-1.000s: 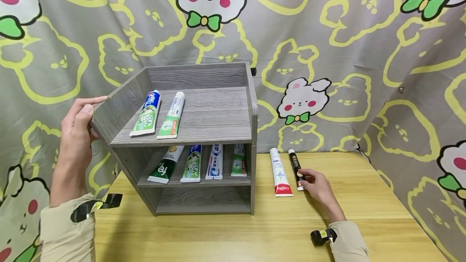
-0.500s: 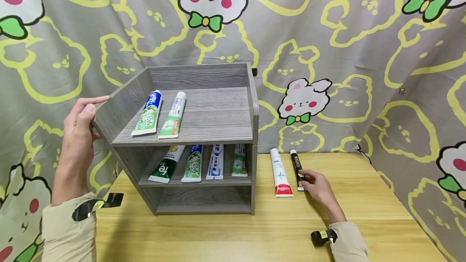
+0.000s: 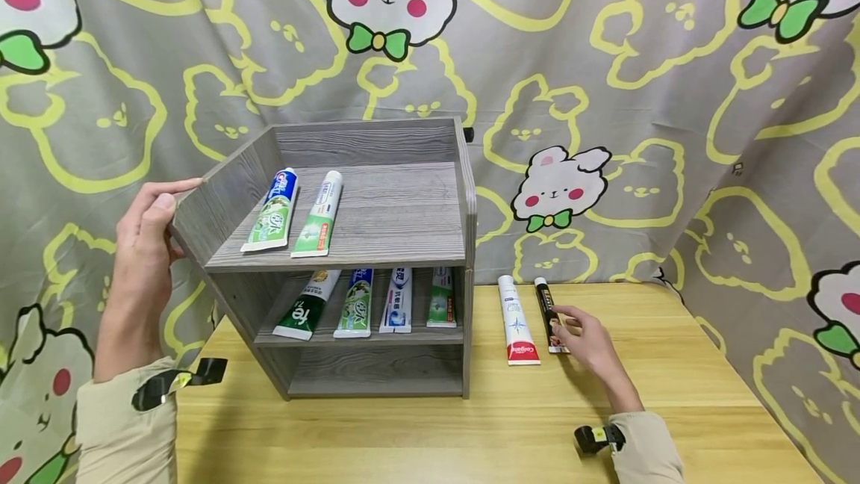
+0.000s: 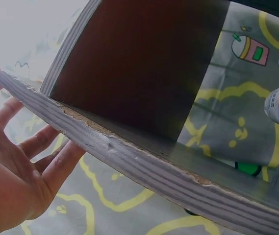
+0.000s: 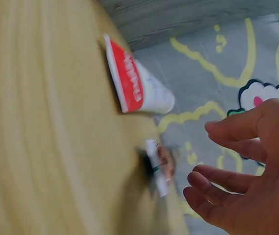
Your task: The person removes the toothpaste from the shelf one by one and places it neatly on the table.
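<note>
At the left, my left hand (image 3: 142,267) holds the upper side panel of a grey wooden shelf rack (image 3: 376,264), thumb at its front edge and fingers along the outside. My right hand (image 3: 586,346) hovers at a black toothpaste tube (image 3: 547,312) lying on the table. In the right wrist view its fingers are spread, with nothing between them. Left of the black tube lies a white Colgate toothpaste tube (image 3: 517,323) with a red end. Blue-green (image 3: 272,211) and white-green (image 3: 319,215) toothpaste tubes lie on the top shelf.
Several tubes lie on the middle shelf, among them a dark green tube (image 3: 307,305) and a white-blue tube (image 3: 398,301). The rack stands on a yellow wooden table (image 3: 416,439). A patterned grey curtain (image 3: 638,118) hangs behind and at both sides.
My right hand has let go of the black tube's end and lifted slightly, its fingers now apart from it. My left hand stays on the rack.
</note>
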Demonstrator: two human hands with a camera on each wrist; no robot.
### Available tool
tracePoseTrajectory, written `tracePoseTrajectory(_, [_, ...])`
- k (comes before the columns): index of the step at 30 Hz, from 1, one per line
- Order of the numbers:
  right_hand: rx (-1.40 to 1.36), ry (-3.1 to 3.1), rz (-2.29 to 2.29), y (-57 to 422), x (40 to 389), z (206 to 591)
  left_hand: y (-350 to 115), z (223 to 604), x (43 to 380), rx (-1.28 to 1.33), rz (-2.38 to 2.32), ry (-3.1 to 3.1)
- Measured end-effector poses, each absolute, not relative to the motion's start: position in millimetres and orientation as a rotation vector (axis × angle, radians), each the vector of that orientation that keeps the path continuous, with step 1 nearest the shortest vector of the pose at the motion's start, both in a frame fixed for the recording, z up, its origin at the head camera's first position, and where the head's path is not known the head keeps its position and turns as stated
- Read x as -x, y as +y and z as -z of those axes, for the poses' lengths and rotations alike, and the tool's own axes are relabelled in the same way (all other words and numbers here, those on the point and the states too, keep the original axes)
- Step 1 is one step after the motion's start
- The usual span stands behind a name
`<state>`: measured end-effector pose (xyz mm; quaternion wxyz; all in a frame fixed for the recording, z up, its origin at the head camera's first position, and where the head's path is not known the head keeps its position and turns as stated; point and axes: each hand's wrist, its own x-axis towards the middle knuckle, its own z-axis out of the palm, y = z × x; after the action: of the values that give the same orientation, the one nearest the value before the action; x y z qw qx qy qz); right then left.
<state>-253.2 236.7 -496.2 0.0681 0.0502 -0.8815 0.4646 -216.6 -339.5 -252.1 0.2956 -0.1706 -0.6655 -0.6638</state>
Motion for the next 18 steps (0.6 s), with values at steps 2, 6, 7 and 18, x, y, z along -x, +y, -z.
tracePoseTrajectory(2, [-0.174,-2.650,-1.374,233.8,250.4,489.4,-339.9,252.4,216.4,0.444,1.759,-1.779])
tracePoseTrajectory(6, [-0.222,-2.639,-1.343,227.6,244.4,476.4,-340.6,252.9,216.0,0.425,1.751,-1.795])
tracePoseTrajectory(7, [-0.235,-2.634,-1.333,226.2,243.0,473.3,-340.8,252.9,215.8,0.421,1.745,-1.802])
tracePoseTrajectory(18, [-0.366,-2.545,-1.174,207.2,225.7,433.7,-340.1,251.9,215.9,0.429,1.740,-1.797])
